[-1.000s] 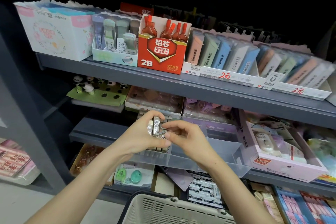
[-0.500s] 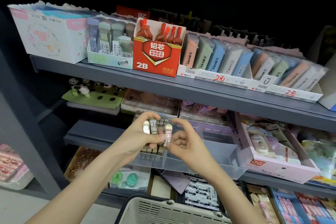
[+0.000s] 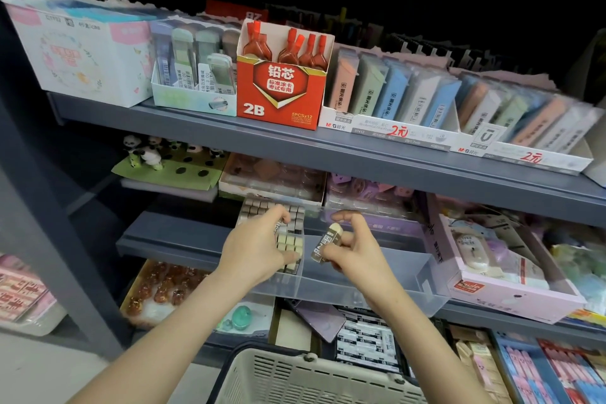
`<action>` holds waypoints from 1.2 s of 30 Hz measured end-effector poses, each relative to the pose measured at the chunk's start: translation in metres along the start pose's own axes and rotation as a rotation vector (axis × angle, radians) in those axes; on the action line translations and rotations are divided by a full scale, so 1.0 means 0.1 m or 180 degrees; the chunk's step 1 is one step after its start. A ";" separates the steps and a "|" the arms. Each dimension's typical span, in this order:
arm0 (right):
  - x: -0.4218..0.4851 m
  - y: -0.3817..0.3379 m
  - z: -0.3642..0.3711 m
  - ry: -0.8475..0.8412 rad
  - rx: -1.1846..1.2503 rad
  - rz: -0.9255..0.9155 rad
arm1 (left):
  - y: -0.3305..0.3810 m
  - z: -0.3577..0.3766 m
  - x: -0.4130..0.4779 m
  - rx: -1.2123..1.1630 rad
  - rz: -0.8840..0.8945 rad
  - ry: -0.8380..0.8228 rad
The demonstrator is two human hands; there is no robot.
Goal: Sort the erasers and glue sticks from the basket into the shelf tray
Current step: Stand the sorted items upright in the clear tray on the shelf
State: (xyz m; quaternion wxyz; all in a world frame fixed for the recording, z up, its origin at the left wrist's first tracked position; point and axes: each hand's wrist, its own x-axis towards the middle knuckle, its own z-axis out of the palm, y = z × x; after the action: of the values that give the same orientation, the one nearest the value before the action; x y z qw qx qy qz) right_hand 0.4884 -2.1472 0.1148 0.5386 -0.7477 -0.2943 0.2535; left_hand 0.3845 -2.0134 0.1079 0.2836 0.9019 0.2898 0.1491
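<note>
**A:** Entry, left side first. What is recorded for the left hand (image 3: 259,248)?

**B:** A second ago a small bundle was held by both hands together above the tray. The left hand is now lowered onto the stacked erasers (image 3: 290,241) in the left compartment of the clear shelf tray (image 3: 423,275). Its fingers (image 3: 282,218) are curled over the rows, and a dark-sleeved piece appears to be clamped beneath them.

**A:** And further right?

**B:** The bundle has been split. A single eraser (image 3: 328,241) is pinched between thumb and fingers of the right hand (image 3: 355,251). It is held tilted over the tray, just beside the stack and apart from it.

**A:** Meaning for the task?

**B:** Judged: the left batch is being seated, and the single piece is queued for a place beside it. Sorting is under way, not finished. No glue sticks can be made out in the tray. The basket (image 3: 311,377) is seen at the lower edge, with its contents hidden.

**A:** Appearance of the piece?

**B:** A small block with a cream, rounded end and a brown-grey printed paper sleeve; the print is too blurred to be read. The stacked ones are stood on end in tight rows, cream ends at the front and darker ones behind.
</note>
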 end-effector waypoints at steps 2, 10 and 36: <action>0.02 0.00 0.03 -0.0038 -0.0087 -0.0133 | 0.01 0.01 0.01 0.0134 0.0020 0.0028; 0.12 -0.07 0.10 -0.0172 -0.1738 -0.0512 | -0.06 0.01 0.04 -0.0034 -0.0003 -0.0017; 0.14 -0.01 0.23 -0.0466 -0.1961 -0.0472 | -0.11 0.01 0.05 -0.0047 0.0070 -0.0016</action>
State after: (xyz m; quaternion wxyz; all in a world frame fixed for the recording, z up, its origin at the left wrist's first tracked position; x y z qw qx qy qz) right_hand 0.4821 -2.1214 0.1079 0.2814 -0.8319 -0.4488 0.1657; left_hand 0.3841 -2.0032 0.1009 0.2892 0.9033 0.2780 0.1521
